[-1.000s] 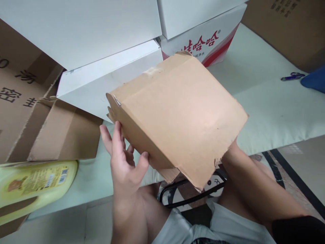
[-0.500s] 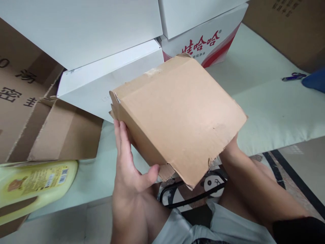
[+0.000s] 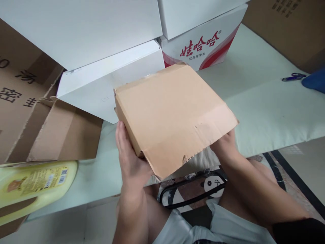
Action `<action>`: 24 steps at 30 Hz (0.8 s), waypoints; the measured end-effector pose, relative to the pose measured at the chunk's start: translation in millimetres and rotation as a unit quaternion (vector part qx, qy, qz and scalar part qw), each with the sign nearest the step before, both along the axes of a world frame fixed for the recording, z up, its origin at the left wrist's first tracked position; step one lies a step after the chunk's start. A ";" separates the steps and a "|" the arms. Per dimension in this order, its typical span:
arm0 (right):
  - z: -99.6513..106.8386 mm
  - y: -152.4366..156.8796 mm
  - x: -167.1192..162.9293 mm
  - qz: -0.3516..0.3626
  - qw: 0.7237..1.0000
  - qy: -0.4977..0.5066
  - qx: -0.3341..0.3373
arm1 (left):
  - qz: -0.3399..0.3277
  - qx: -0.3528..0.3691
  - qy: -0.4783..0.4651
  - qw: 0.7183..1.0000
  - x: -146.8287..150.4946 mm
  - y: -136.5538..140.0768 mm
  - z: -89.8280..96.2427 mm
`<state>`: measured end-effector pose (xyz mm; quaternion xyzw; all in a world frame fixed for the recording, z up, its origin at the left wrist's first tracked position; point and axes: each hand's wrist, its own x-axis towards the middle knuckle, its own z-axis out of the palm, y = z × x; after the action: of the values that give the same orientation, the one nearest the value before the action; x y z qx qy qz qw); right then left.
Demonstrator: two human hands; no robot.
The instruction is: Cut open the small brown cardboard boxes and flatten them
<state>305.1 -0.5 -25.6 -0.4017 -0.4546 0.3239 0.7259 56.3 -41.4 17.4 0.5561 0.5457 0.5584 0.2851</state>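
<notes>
A brown cardboard box (image 3: pixel 167 108) is held up over the front of the covered table, tilted, with a wide flap with a torn edge hanging toward me. My left hand (image 3: pixel 130 156) grips its left side, fingers along the wall and the thumb hidden behind the flap. Under the right edge of the flap, my right hand (image 3: pixel 224 142) holds the box from below or inside; most of its fingers are out of sight. The box's contents, if any, cannot be seen.
White boxes (image 3: pixel 106 74) are stacked at the back, beside a white box with red lettering (image 3: pixel 203 47). To the left are an opened carton (image 3: pixel 66 132) and a yellow jug (image 3: pixel 50 179). A small blue-purple tool (image 3: pixel 293 77) lies at right on the pale green tablecloth (image 3: pixel 266 115).
The box has turned and tipped a little, its near flap swinging down and to the left. My left thumb has gone behind the flap, and my right hand has moved slightly left.
</notes>
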 end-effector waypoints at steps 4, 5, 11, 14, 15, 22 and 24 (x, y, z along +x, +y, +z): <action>3.1 0.4 4.3 0.010 1.000 -0.006 0.015 | 0.016 0.008 0.014 1.000 3.2 -1.3 1.2; 4.3 0.3 4.1 0.012 1.000 -0.007 0.014 | 0.017 0.004 0.008 1.000 4.5 0.1 2.8; 5.5 0.0 -0.6 0.004 1.000 0.012 -0.001 | 0.100 -0.073 -0.182 0.975 22.2 18.3 27.8; 2.1 0.6 -0.3 0.006 1.000 0.025 0.002 | 0.154 -0.076 -0.213 0.962 27.1 23.4 35.3; 0.5 0.8 0.1 0.005 1.000 0.026 0.003 | 0.154 -0.068 -0.209 0.963 26.4 23.7 35.4; -7.0 1.0 2.6 0.003 0.998 0.047 -0.032 | -0.015 -0.030 -0.061 0.998 -4.9 6.4 29.3; -5.9 1.6 4.1 -0.015 0.996 0.070 -0.061 | -0.085 -0.002 -0.003 0.996 -16.8 -1.7 30.5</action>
<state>309.2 1.2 -31.4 -0.4288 -0.3762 0.3669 0.7349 39.5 -43.1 47.9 0.5982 0.4962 0.5329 0.3345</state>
